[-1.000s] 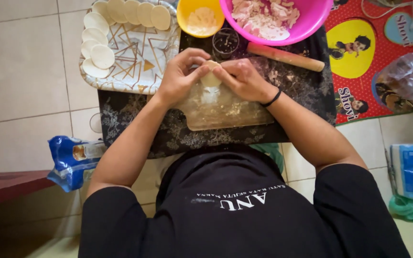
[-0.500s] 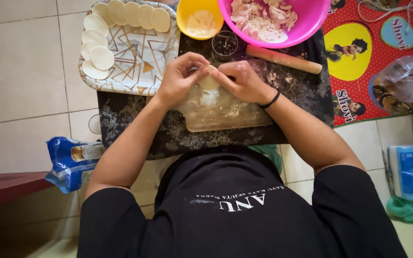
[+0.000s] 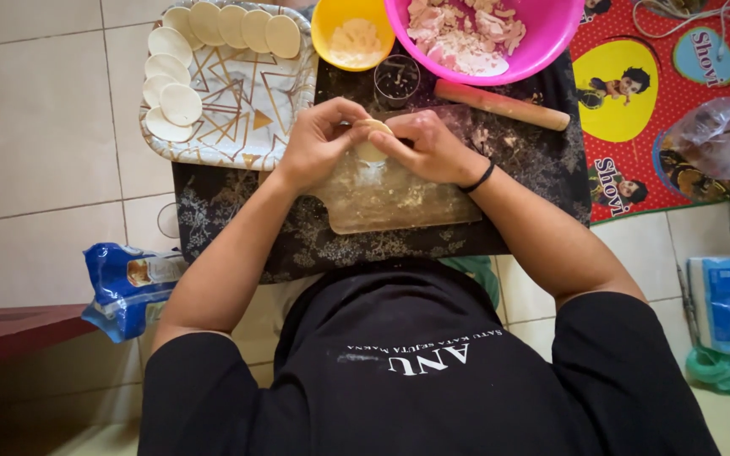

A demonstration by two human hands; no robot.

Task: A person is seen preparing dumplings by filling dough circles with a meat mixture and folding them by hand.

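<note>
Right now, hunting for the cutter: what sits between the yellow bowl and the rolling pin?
A small round metal cup stands there, seen in the head view.

A small, pale piece of dough (image 3: pixel 372 139) sits pinched between the fingertips of the left hand (image 3: pixel 318 142) and the right hand (image 3: pixel 427 145), held just above a flour-dusted wooden board (image 3: pixel 399 203). It looks round and soft, cream-coloured, folded or cupped (fingers hide most of its edge), with only its top and lower face showing.
</note>
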